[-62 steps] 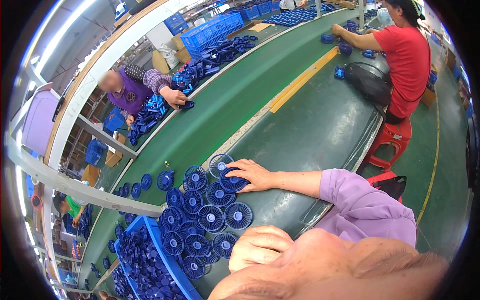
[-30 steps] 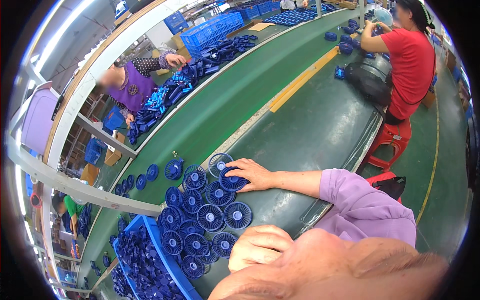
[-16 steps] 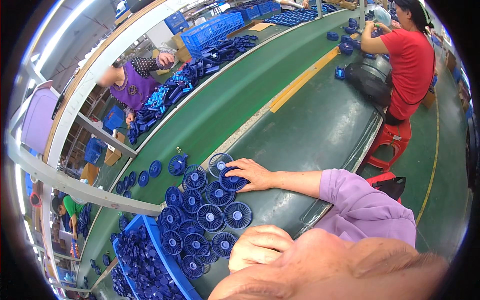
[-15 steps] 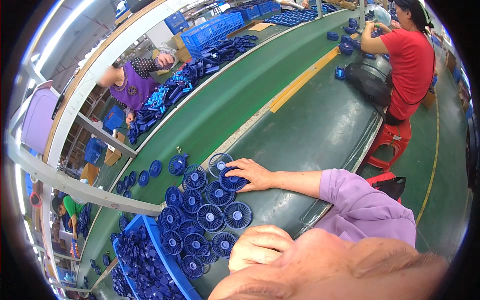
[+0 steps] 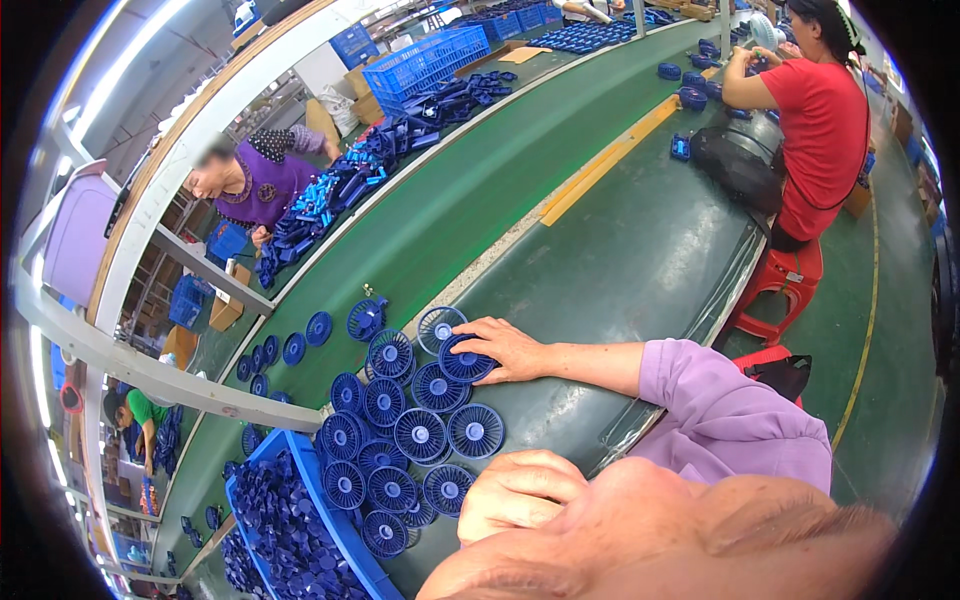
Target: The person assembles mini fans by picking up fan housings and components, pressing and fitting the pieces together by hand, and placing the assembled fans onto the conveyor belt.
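Green belts are running through a busy workroom. One right hand [image 5: 505, 348] is lying flat, fingers spread, pressing on a round blue fan grille [image 5: 463, 362] beside more grilles. Closer, the left hand [image 5: 520, 495] is curling loosely, its palm hidden, so I cannot tell its grip.

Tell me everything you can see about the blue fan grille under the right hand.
The blue fan grille is a round disc of what looks like plastic, with thin radial ribs around a pale hub. It lies flat on the dark bench, overlapping neighbouring grilles at the cluster's far edge. The right hand rests on it, fingertips pressing its right side.
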Available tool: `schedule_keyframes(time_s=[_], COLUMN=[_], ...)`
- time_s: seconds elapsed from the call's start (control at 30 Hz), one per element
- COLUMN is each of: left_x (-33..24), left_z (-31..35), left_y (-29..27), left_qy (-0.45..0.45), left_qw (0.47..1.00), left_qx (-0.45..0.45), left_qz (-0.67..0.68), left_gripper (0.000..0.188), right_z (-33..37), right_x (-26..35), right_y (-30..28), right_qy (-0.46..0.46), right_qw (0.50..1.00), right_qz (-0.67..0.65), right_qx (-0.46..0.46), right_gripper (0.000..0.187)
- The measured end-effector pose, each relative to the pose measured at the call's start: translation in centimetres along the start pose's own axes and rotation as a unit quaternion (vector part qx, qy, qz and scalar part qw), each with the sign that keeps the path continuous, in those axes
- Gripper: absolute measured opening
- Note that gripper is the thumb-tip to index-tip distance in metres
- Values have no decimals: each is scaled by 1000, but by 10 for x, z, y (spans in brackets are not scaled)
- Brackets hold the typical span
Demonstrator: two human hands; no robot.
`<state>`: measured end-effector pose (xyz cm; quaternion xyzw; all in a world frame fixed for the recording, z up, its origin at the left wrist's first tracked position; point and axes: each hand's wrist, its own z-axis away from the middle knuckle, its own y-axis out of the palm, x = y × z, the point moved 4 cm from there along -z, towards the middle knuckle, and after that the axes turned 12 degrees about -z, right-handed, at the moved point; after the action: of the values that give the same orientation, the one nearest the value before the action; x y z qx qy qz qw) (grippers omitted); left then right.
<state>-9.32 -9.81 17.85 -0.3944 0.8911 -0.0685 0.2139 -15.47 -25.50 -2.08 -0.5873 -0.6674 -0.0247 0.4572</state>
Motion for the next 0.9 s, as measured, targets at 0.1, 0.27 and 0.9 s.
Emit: schedule_keyframes(time_s=[0.1, 0.27, 0.9], left_x=[3, -13, -78], left_z=[3, 5, 27], left_y=[-1, 4, -28], left_qy=[0, 5, 140], left_qw=[1000, 1000, 989], left_qx=[-8, -13, 47], left_qz=[-4, -19, 27], left_gripper=[25, 26, 20], right_z=[0, -6, -37], right_x=[-4, 2, -2], right_y=[2, 3, -24], right_qy=[6, -22, 117], right_qw=[1000, 1000, 971], right_qz=[-2, 7, -181], right_qx=[4, -4, -104], right_gripper=[65, 64, 26])
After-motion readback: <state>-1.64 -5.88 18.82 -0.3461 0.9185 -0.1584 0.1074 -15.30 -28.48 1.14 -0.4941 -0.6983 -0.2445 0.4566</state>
